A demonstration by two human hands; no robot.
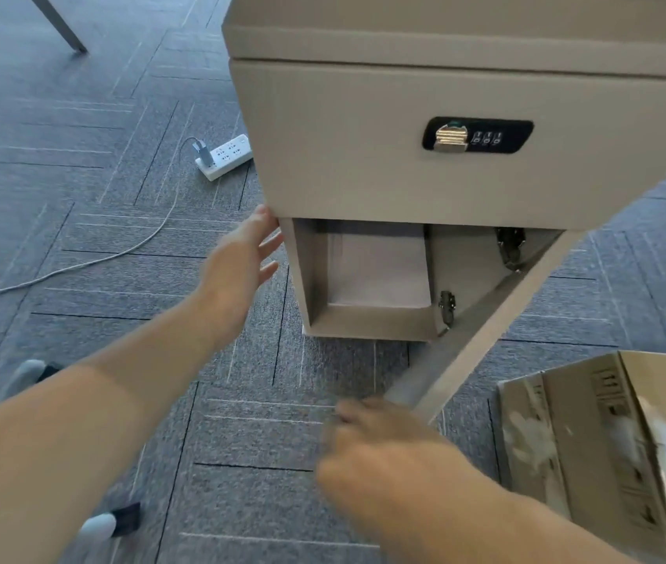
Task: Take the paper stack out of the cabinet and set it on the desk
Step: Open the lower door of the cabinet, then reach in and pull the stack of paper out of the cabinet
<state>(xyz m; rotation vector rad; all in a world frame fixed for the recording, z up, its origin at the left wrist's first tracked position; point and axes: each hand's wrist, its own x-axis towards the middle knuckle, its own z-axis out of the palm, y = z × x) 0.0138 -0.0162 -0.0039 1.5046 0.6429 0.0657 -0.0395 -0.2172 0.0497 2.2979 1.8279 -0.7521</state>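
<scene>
The cabinet (pixel 404 156) stands on the carpet with its lower door (pixel 481 319) swung open toward the near right. The paper stack (pixel 380 264) lies flat inside the lower compartment, untouched. The left hand (pixel 237 262) hovers at the cabinet's left edge, fingers spread and holding nothing. The right hand (pixel 380 453) is blurred just beside the door's near edge; its grip cannot be told. The step in hand looks like reaching in. Next, both hands probably need to enter the opening and close on the stack's sides.
</scene>
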